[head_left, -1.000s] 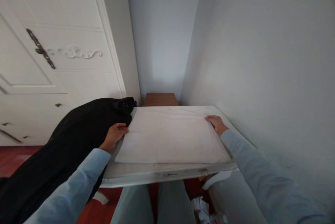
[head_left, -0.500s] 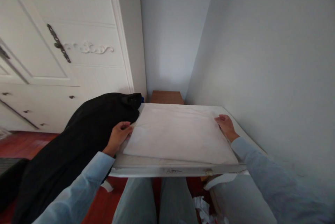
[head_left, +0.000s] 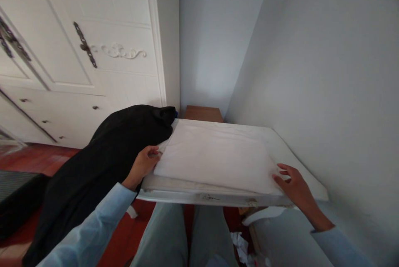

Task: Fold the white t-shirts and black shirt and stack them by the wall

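Note:
A flat, folded white cloth [head_left: 215, 156] lies on a small white table [head_left: 299, 175], its front edge slanting slightly across the tabletop. At its left edge is my left hand [head_left: 145, 163], fingers curled and closed on the margin of the cloth. My right hand [head_left: 293, 181] is by the cloth's right front corner. Its fingers and thumb are apart, with the tips touching or very near the edge.
Black fabric [head_left: 115, 150] drapes over the table's left side down toward the red floor [head_left: 70, 156]. Behind stands a brown box [head_left: 204, 113]. A white wardrobe [head_left: 124, 75] rises at the left, and a pale wall [head_left: 327, 71] bounds the right. Crumpled paper [head_left: 240, 244] lies below.
My right hand has moved from the cloth's upper right side toward me, to its front right corner, and its fingers have spread. My left hand stays at the left edge. The view has shifted slightly.

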The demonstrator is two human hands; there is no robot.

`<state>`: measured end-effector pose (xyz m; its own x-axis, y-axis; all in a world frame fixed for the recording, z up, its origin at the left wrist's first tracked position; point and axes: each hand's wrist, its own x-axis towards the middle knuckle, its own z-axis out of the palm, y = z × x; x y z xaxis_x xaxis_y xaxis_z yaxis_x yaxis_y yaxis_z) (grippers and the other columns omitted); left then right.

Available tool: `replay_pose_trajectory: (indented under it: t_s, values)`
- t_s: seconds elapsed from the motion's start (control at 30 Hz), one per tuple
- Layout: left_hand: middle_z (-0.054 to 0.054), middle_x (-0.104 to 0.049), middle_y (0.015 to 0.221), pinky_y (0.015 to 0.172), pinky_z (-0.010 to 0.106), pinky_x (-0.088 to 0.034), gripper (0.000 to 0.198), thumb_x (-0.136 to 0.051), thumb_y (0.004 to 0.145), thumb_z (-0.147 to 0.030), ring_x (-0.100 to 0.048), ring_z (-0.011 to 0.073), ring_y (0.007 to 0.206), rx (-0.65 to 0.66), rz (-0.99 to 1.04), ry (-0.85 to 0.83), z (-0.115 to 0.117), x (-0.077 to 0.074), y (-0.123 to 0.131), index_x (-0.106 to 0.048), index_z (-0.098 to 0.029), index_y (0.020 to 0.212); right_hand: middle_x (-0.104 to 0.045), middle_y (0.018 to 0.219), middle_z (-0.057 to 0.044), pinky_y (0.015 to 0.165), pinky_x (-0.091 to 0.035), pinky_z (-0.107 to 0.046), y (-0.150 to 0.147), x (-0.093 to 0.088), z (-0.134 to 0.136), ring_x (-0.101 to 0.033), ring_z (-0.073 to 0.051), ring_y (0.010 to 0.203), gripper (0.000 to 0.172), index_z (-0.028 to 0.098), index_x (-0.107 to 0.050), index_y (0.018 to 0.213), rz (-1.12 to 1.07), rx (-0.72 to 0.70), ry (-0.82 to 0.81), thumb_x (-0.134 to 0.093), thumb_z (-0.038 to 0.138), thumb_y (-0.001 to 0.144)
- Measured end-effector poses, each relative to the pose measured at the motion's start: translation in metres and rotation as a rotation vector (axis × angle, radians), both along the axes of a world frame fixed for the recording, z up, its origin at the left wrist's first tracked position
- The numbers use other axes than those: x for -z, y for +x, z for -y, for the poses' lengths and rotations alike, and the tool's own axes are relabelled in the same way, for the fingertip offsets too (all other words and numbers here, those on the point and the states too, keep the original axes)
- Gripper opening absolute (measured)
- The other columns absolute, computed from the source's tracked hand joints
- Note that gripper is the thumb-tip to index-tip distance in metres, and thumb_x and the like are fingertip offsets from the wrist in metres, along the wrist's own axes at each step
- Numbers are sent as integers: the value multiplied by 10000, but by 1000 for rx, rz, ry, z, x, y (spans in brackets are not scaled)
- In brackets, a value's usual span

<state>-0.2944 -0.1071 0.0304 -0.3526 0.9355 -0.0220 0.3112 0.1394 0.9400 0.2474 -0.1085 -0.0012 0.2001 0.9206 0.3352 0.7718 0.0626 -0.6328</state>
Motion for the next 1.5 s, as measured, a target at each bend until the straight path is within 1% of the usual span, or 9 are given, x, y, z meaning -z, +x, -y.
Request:
replay_pose_trajectory:
  t_s: [0.17,0.37,0.5,0.7,1.0,1.2,1.3,1.4,1.5]
  values:
    - [91,-717,957,666,292,-513,404,-634,681,-402,-664,221,792,17,-245,32,-2,0,3,-682,-132,977,-628,1124,-169,784,-576,-463,0,7,20,-652,-297,958,577,154,-600,1107,-1,-7,-25,-574,605,750]
    - [57,-757,878,780,304,-507,271,-535,763,-318,-689,243,837,108,-464,14,-1,-10,5,-737,-166,859,-610,1187,-152,948,-526,-524,-29,-5,24,-585,-310,1135,448,186,-625,1101,122,-134,217,-535,547,852]
    - [76,-760,953,819,298,-505,365,-497,786,-209,-691,233,860,101,-576,-8,-1,-9,0,-739,-147,1051,-619,1220,-129,1037,-479,-514,-64,-17,26,-582,-280,1172,363,212,-651,1086,167,-245,306,-525,504,912]
    - [115,-692,1049,845,316,-502,381,-527,866,-309,-680,244,904,157,-779,13,1,-3,0,-730,-164,1153,-624,1279,-115,1042,-493,-453,-123,-27,28,-586,-252,1209,302,226,-680,1094,111,-465,240,-547,441,929]
    - [99,-659,1079,870,333,-508,369,-521,904,-384,-659,242,946,153,-710,164,2,10,-2,-710,-163,1132,-601,1325,-111,1080,-464,-446,-195,-41,28,-560,-236,1250,237,220,-682,1090,101,-728,99,-546,346,942]
    - [157,-637,1191,1003,361,-469,422,-364,944,-243,-618,236,1109,157,-638,361,9,12,-4,-650,-89,1214,-564,1382,-126,1098,-452,-442,-257,-59,29,-525,-238,1293,294,208,-650,1198,189,-942,68,-509,303,957]
    - [177,-523,1435,1103,423,-391,469,-418,982,-361,-496,267,1325,370,-751,437,16,11,-3,-575,-114,1349,-513,1452,-146,1130,-413,-476,-280,-57,27,-479,-261,1345,388,190,-599,1319,327,-1000,82,-515,294,955]
    - [149,-536,1451,1108,477,-373,438,-411,1005,-394,-447,276,1386,559,-882,375,19,10,0,-611,-166,1322,-427,1524,-179,1159,-360,-515,-282,-46,22,-404,-306,1411,540,155,-513,1425,499,-1012,41,-565,403,948]
    - [150,-606,1373,1094,480,-394,416,-400,1006,-350,-496,272,1349,500,-927,337,20,12,3,-637,-150,1284,-387,1551,-185,1170,-335,-524,-260,-32,16,-360,-317,1442,676,161,-448,1482,612,-1025,-31,-546,549,937]
